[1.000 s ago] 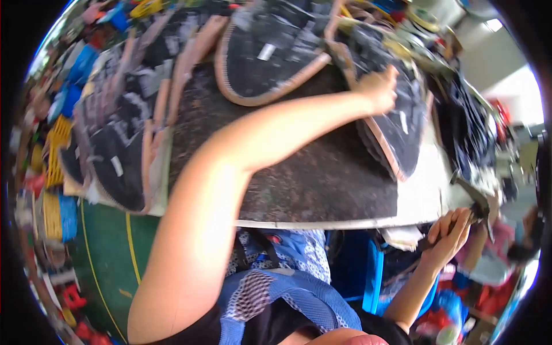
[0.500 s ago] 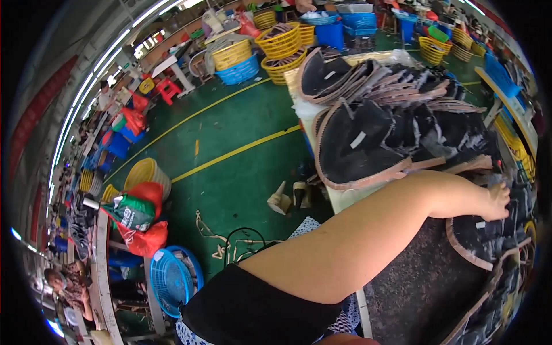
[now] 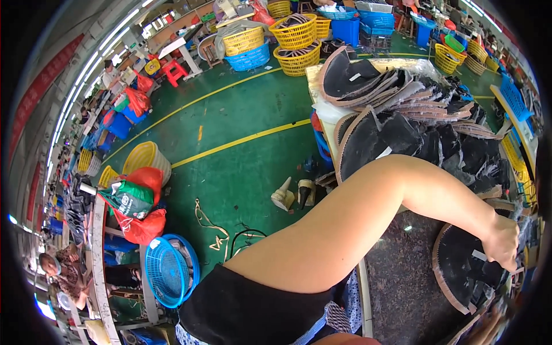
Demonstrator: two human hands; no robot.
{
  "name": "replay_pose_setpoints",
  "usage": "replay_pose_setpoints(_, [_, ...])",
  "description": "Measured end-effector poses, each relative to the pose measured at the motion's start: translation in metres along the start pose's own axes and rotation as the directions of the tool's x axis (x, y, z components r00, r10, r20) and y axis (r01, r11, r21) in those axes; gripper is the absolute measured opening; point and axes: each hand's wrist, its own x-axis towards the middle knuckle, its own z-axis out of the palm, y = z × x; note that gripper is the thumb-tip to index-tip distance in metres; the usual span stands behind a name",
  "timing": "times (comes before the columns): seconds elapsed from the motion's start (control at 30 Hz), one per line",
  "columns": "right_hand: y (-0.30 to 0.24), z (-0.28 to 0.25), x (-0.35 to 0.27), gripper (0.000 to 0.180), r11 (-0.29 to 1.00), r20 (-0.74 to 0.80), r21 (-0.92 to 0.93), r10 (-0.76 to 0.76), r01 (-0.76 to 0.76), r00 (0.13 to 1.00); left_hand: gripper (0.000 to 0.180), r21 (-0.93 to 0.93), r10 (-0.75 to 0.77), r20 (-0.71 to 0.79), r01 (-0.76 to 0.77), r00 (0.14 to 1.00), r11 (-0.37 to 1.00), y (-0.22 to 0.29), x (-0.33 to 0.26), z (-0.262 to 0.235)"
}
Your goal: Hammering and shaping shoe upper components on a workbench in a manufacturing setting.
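My left arm reaches across to the far right, bare below a black sleeve. At its end, my left hand [image 3: 501,244] is closed, fingers curled down at the right end of a black shoe upper [image 3: 463,267] with a pinkish-tan edge and a small white label. That upper lies on the dark speckled tabletop [image 3: 402,276]. Beyond my forearm, overlapping stacks of similar black uppers [image 3: 397,135] cover the table's far part, frayed white along some edges. My right hand cannot be made out; the lower right holds blurred brownish strips.
Shoe lasts [image 3: 283,195] and a tan cord [image 3: 218,237] lie on the green floor left of the table. Blue baskets [image 3: 167,270] stand at lower left, near red bags [image 3: 144,227] on a frame. Yellow baskets [image 3: 294,31] stand farther back. Another person [image 3: 72,276] is at far left.
My left hand has gone from spread fingers to curled ones and come lower. The black upper beside it shows more fully on the tabletop. The whole view has shifted slightly.
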Motion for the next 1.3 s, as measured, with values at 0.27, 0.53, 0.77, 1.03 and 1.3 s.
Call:
replay_pose_setpoints(0.27, [0.038,0.037,0.068,0.02,0.981,0.191,-0.096,0.184,-0.168,0.964,0.021,-0.075,-0.086,0.007,0.087,0.996,0.993,0.022,-0.016,0.004])
replay_pose_setpoints(0.53, [0.073,0.038,0.106,0.035,0.993,-0.071,0.114,0.034,-0.026,0.997,0.006,-0.148,0.177,-0.565,-0.31,0.806,0.939,0.097,-0.034,-0.069])
replay_pose_setpoints(0.77, [0.123,-0.002,0.118,0.028,0.998,-0.023,-0.033,-0.063,0.062,0.998,0.013,-0.543,-0.318,-0.493,-0.001,0.81,0.84,0.129,-0.066,-0.159])
replay_pose_setpoints(1.03, [0.123,-0.02,0.0,0.026,0.968,0.157,-0.163,-0.165,0.19,0.974,0.058,-0.814,-0.472,0.58,0.445,0.664,-0.374,0.164,-0.111,-0.09])
replay_pose_setpoints(1.3, [0.104,-0.014,-0.172,0.028,0.936,0.37,-0.234,-0.166,0.264,0.914,0.035,-0.855,-0.281,0.442,0.495,0.852,0.157,0.22,-0.17,-0.076])
